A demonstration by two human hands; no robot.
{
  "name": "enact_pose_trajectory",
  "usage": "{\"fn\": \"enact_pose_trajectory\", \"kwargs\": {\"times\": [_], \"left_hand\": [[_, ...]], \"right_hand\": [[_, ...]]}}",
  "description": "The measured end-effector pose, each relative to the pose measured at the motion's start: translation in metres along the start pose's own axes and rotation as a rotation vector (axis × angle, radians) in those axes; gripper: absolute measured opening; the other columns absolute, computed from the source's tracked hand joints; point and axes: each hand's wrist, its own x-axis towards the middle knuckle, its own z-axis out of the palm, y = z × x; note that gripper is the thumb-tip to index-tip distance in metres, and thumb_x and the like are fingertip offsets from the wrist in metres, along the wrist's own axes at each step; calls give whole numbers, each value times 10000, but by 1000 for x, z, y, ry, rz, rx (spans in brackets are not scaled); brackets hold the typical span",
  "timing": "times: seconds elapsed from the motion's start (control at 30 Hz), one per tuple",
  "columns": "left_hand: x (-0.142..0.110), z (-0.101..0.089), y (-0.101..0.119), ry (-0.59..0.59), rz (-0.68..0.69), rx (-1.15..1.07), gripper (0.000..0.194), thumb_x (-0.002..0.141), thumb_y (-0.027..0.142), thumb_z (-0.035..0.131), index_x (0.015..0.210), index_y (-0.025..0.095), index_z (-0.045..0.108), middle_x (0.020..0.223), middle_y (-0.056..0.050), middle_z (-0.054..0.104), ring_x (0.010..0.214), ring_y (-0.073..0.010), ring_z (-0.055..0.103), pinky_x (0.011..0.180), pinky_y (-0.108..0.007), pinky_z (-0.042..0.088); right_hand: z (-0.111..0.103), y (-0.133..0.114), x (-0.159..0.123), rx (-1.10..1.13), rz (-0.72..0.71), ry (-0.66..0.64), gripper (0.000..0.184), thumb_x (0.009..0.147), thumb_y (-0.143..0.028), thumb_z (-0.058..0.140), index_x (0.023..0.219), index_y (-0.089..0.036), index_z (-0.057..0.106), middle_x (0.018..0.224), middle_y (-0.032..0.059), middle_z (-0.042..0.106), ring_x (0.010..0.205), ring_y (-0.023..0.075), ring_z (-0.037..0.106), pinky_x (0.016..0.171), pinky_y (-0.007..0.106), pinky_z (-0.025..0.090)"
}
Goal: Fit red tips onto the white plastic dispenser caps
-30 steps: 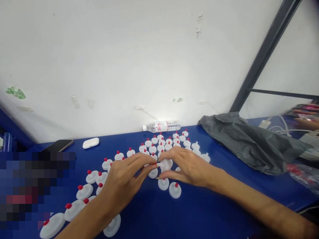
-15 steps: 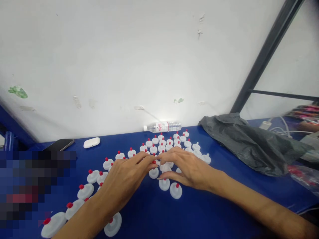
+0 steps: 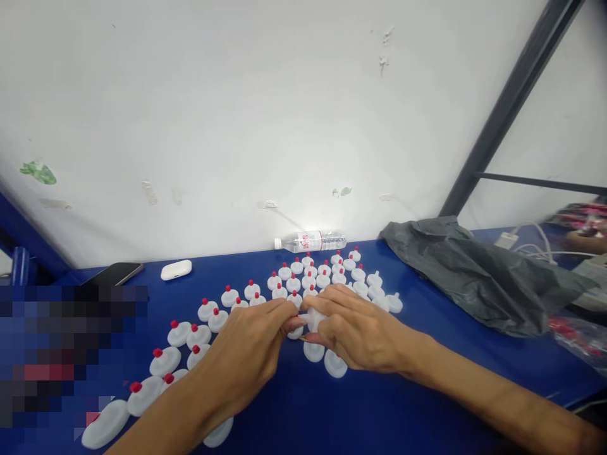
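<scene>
Several white plastic discs with red caps (image 3: 284,273) stand in rows on the blue table (image 3: 389,398). My left hand (image 3: 249,357) and my right hand (image 3: 358,328) meet above the middle of the rows. The right hand's fingers curl round one white disc (image 3: 313,319). My left fingertips pinch together at its left side, on what looks like a small red cap, though I cannot make it out clearly. More discs (image 3: 164,361) lie to the left of my left hand, and two discs (image 3: 334,364) rest under my right hand.
A water bottle (image 3: 310,241) lies against the white wall. A white earbud case (image 3: 176,270) and a dark phone (image 3: 116,273) sit at the back left. A crumpled grey plastic bag (image 3: 474,272) covers the right side. Cables and another person's hand (image 3: 585,240) are at the far right.
Both hands drew a little closer together and nearer to me. My right fingers curled from nearly flat to wrapped round the white disc. My left fingertips closed against it.
</scene>
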Motion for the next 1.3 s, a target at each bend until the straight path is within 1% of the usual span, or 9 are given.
{"fn": "enact_pose_trajectory", "kwargs": {"times": [0.27,0.37,0.43,0.53,0.63,0.73,0.87,1.07,1.3], "left_hand": [[2,-3,2,-74,-56,-43,389,1090,337,306,725,276,428,623,58,578,528,-155,516,541,-319,383],[8,-18,0,-161,-94,18,402,1092,390,317,779,270,538,696,45,655,605,-167,579,593,-326,379],[11,-28,-6,-213,-141,89,440,1090,424,295,791,266,576,746,20,683,655,-189,605,624,-342,369],[11,-39,-20,-276,-246,206,412,1068,430,349,814,263,628,777,-13,715,702,-227,637,637,-353,347],[7,-45,-33,-379,-344,279,218,992,348,517,884,283,695,775,-4,749,717,-249,665,621,-342,335],[3,-48,-38,-499,-409,304,97,912,322,631,870,296,715,739,16,742,703,-248,673,606,-330,338],[2,-50,-35,-583,-461,313,110,897,392,658,888,301,720,802,12,755,750,-251,691,629,-332,374],[0,-43,-37,-640,-478,331,82,880,329,669,821,306,721,775,17,734,760,-250,693,635,-327,369],[-1,-34,-39,-633,-452,329,119,892,277,620,824,291,716,763,2,709,771,-247,680,642,-323,378]], "right_hand": [[3,1,2,-16,-40,7,129,1054,-134,513,968,-183,596,1077,131,749,944,212,705,861,393,612],[0,6,10,129,22,-87,100,1087,-217,500,1115,-190,592,1053,89,752,931,199,716,863,374,613],[-6,15,11,179,93,-143,208,1080,-262,537,1275,-194,561,1090,78,756,980,210,722,893,376,609],[-19,43,0,108,245,-134,345,1055,-270,582,1390,-199,539,1199,103,747,1096,239,715,942,396,600],[-34,83,-24,40,355,-70,204,1044,-303,601,1229,-231,646,1182,79,757,1075,233,729,944,384,594],[-44,120,-50,-54,606,-164,235,1034,-424,576,1085,-239,712,1230,90,736,1083,275,717,958,422,567],[-47,149,-76,-73,753,-295,337,971,-511,598,951,-218,762,1061,119,760,965,316,713,894,464,550],[-36,156,-88,44,907,-510,320,926,-512,632,884,-225,768,753,47,764,681,231,695,648,339,514],[-45,151,-80,76,999,-539,437,968,-614,558,1065,-223,726,868,61,800,790,256,727,736,359,526]]}}
